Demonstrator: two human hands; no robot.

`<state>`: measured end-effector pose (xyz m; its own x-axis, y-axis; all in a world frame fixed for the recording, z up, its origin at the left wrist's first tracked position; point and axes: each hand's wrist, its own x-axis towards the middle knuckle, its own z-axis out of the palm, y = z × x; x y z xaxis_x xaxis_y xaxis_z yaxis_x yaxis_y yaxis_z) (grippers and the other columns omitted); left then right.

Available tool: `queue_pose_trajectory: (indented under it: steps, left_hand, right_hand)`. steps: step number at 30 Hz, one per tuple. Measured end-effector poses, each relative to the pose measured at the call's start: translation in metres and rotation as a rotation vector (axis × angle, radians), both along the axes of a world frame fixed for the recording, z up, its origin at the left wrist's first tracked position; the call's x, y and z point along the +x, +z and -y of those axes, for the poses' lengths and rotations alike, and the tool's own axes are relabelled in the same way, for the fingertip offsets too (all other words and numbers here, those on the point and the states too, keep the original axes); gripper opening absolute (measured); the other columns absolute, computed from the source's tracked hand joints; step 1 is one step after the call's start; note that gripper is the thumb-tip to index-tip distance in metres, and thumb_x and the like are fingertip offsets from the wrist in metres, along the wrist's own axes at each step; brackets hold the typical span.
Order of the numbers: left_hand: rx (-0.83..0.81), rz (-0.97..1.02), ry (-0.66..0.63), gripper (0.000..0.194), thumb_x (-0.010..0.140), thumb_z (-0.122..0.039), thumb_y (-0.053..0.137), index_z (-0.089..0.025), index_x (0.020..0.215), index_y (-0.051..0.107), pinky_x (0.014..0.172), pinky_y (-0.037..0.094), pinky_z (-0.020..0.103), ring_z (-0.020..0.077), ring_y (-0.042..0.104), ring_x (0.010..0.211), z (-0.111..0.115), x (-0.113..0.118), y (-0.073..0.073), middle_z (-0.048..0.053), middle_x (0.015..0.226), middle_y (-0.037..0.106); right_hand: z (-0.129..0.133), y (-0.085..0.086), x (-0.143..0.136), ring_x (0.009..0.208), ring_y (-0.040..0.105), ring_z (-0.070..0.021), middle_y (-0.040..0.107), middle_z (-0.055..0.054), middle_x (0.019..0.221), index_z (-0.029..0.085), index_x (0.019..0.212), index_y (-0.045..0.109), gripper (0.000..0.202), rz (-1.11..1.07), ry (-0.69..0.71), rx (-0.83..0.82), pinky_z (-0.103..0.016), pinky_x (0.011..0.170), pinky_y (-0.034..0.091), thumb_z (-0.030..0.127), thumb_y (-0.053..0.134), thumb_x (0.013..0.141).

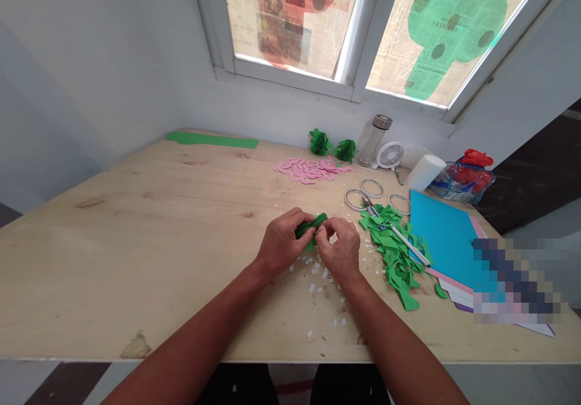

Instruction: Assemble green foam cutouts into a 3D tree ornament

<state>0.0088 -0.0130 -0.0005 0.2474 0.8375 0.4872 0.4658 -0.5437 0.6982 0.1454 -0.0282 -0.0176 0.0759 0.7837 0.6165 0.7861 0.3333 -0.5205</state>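
Near the middle of the wooden table, a small folded bundle of green paper (311,226) is held just above the surface. My left hand (285,238) is closed around its left part, thumb and fingers pinching it. At its right end, my right hand (339,247) has thumb and index finger pressed together against the bundle; any tiny item between those fingertips is too small to make out. The hands nearly touch. White paper bits (313,287) lie scattered below and between them. A heap of green paper scraps (394,253) sits just right of my right hand.
Pink paper cutouts (308,170) and two green paper pieces (320,143) lie behind the hands. Tape rings (372,187), scissors (370,206), a bottle (373,141), a small fan (390,155) and blue sheets (442,235) stand or lie right. A green strip (213,140) is back left.
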Motion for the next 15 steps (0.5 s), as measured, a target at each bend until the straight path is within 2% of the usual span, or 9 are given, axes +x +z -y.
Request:
queue_pose_trajectory:
  steps: [7, 11, 15]
  left_hand:
    - [-0.153, 0.132, -0.012, 0.012, 0.072, -0.023, 0.059, -0.018, 0.078, 0.068, 0.06, 0.045, 0.024, 0.0144, 0.059, 0.068, -0.004, -0.002, 0.0, 0.002, 0.075, 0.067]
    - [-0.382, 0.334, -0.017, 0.018, 0.069, -0.03, 0.065, -0.015, 0.078, 0.068, 0.054, 0.047, 0.023, 0.0142, 0.059, 0.062, -0.006, -0.005, 0.001, 0.002, 0.071, 0.066]
    - [-0.599, 0.505, -0.07, 0.025, 0.065, -0.035, 0.07, -0.014, 0.079, 0.068, 0.05, 0.047, 0.023, 0.0132, 0.057, 0.057, -0.006, -0.008, 0.007, 0.003, 0.068, 0.065]
  right_hand:
    - [0.001, 0.004, -0.001, 0.057, 0.049, -0.0131, 0.052, 0.003, 0.054, 0.019, 0.056, 0.051, 0.017, -0.086, -0.017, -0.021, -0.028, 0.066, 0.035, 0.018, 0.05, 0.073]
    - [0.001, 0.007, 0.004, 0.057, 0.049, -0.0133, 0.054, 0.003, 0.054, 0.019, 0.056, 0.053, 0.019, -0.16, -0.032, -0.029, -0.028, 0.064, 0.036, 0.021, 0.051, 0.075]
    - [-0.006, 0.004, 0.014, 0.054, 0.049, -0.0127, 0.055, 0.002, 0.054, 0.018, 0.057, 0.055, 0.022, -0.374, -0.064, -0.105, -0.026, 0.059, 0.037, 0.029, 0.051, 0.077]
